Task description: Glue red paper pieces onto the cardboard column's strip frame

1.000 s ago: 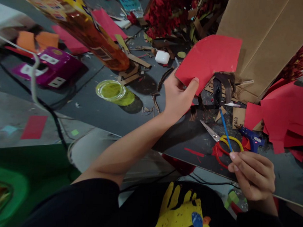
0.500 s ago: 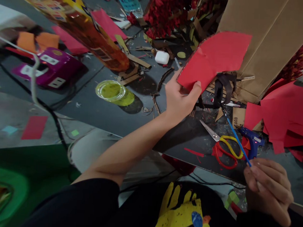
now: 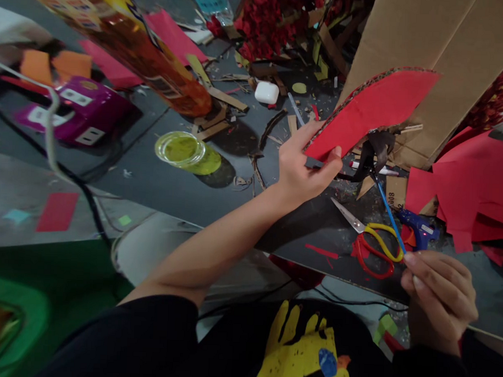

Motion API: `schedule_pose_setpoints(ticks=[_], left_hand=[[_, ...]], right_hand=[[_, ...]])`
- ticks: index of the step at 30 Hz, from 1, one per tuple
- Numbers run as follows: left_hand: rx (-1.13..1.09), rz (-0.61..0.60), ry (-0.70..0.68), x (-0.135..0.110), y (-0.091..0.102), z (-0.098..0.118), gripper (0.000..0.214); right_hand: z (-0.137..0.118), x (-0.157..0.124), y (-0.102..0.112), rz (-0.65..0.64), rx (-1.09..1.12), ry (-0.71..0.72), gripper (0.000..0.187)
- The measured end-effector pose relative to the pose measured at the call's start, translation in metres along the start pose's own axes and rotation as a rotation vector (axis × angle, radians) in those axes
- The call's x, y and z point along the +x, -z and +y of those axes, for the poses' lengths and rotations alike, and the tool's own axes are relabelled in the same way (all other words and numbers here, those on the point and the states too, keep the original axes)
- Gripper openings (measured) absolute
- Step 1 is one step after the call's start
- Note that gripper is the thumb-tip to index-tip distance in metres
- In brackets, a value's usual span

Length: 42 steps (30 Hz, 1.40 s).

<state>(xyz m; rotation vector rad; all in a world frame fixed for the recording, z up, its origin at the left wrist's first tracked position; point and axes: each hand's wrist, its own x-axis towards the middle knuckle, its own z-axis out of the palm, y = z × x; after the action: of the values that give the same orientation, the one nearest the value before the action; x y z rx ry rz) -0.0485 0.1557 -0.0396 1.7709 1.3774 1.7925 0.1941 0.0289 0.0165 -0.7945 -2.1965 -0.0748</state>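
My left hand point(image 3: 304, 165) is closed on the lower end of a curved red cardboard piece point(image 3: 361, 118), thumb on its red face, brown corrugated edge showing along the top. My right hand point(image 3: 439, 297) pinches a thin blue stick point(image 3: 391, 215) near its lower end. The far end of the stick meets a looped black strip point(image 3: 376, 149) just under the red piece; whether they are joined I cannot tell. Beside the stick lie scissors point(image 3: 375, 245) with red and yellow handles, and a blue glue gun point(image 3: 419, 230) near the right hand.
On the left stand an open jar point(image 3: 186, 153) of yellow-green content, a leaning bottle point(image 3: 157, 64) of orange liquid and a purple power strip point(image 3: 85, 108). A large cardboard panel point(image 3: 405, 45) rises behind. Red paper sheets point(image 3: 478, 185) are heaped at right. Scraps litter the table.
The red cardboard piece has tilted, so more of its corrugated edge shows and its face looks narrower. My right hand and the blue stick have shifted slightly left and up.
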Motion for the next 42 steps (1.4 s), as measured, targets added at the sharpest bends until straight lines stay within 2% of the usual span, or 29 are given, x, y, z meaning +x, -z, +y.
schedule_pose_setpoints(ticks=[3,10,17,24,28,34,38,42], left_hand=[[0.002,0.020,0.024,-0.001,0.001,-0.003,0.030],[-0.055,0.103,0.093,0.002,-0.007,-0.009,0.024],[-0.140,0.172,0.086,0.006,-0.010,-0.008,0.037],[-0.207,0.134,0.159,0.007,-0.009,-0.025,0.046],[-0.166,0.113,0.166,0.008,-0.006,-0.026,0.045],[0.049,0.139,0.030,0.011,-0.005,-0.026,0.037],[0.167,0.184,-0.091,0.007,-0.005,-0.016,0.035],[0.191,0.058,-0.148,-0.001,-0.002,-0.004,0.031]], right_hand=[[-0.003,0.006,-0.004,0.066,0.041,-0.036,0.017],[0.003,0.013,-0.007,0.035,0.082,0.094,0.015],[0.003,0.021,-0.007,-0.022,-0.002,0.261,0.025],[0.004,0.025,-0.007,-0.045,-0.029,0.335,0.025],[0.005,0.026,-0.009,-0.055,-0.050,0.344,0.024],[0.003,0.026,-0.007,-0.057,-0.043,0.346,0.024],[-0.001,0.014,-0.002,0.000,-0.020,0.269,0.024],[-0.002,0.007,-0.001,0.037,-0.044,0.245,0.028]])
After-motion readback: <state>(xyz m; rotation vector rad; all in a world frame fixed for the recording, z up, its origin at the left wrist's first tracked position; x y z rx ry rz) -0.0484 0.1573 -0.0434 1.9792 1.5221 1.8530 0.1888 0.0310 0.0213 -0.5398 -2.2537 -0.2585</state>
